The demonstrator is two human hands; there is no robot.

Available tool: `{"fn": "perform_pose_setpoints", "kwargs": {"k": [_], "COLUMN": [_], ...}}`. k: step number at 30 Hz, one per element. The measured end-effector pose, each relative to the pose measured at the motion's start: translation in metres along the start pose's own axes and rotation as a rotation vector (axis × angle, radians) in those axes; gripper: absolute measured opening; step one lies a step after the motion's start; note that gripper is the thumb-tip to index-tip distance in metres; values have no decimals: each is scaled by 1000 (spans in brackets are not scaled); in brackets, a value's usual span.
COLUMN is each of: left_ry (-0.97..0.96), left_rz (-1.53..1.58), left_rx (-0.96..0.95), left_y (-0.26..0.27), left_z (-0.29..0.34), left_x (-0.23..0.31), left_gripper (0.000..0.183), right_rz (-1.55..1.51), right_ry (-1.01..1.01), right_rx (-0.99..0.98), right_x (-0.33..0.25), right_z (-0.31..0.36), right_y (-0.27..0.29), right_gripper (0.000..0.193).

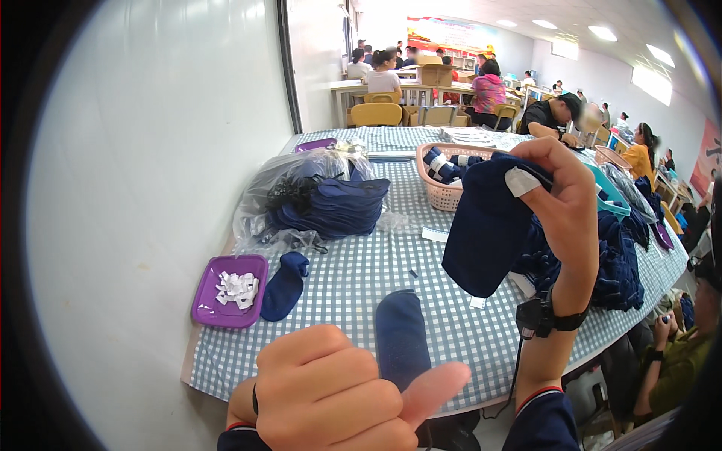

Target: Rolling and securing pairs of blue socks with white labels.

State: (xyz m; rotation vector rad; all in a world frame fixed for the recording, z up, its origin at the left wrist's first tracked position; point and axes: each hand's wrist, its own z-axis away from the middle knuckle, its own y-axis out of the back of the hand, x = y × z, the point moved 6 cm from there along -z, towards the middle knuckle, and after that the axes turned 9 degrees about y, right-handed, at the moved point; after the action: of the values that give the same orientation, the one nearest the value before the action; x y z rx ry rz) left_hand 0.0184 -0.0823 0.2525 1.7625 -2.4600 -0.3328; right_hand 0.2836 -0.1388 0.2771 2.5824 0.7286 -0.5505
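Here's the right hand (569, 184), well up to the right of the tray (210, 302), fingers grasping a navy sock (483, 234) by its top edge, a white slip (520, 182) right there at the thumb! Fixed on or merely pinched? Can't tell. The left hand (331, 391), nearer the person than the tray, is clenched, thumb poking out, nothing visible in it. Past its knuckles, right of the tray, lies a flat sock (401, 327), no slip on the part that shows. A rumpled sock (284, 289) sits just beside the tray's right edge, looking bare too. And white pieces (237, 291) in the tray, so supplies look far from spent! Beyond the tray, a navy stack (342, 207) in clear plastic (259, 199), seemingly untouched: plenty left, I'd judge. Farther off, right of the tray, the pink basket (444, 198) carries banded bundles (438, 167), which look done. Well right of the tray, a navy heap (617, 263) covers the worktop (331, 297); finished or waiting, no telling.
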Motion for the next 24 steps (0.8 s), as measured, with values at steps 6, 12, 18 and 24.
{"fn": "perform_pose_setpoints", "kwargs": {"k": [6, 12, 18, 24], "left_ry": [97, 42, 151, 168], "left_rz": [135, 149, 62, 73], "left_rx": [217, 149, -51, -33], "left_y": [-3, -9, -6, -8], "left_z": [-7, 0, -13, -12], "left_x": [2, -7, 0, 0], "left_gripper": [45, 42, 45, 48], "right_rz": [-9, 9, -16, -3], "right_ry": [-10, 26, -1, 20], "right_rx": [-4, -17, -18, -45], "right_x": [-1, -2, -2, -5], "right_z": [1, 0, -1, -1], "right_y": [1, 1, -1, -1], "right_gripper": [18, 17, 17, 17]}}
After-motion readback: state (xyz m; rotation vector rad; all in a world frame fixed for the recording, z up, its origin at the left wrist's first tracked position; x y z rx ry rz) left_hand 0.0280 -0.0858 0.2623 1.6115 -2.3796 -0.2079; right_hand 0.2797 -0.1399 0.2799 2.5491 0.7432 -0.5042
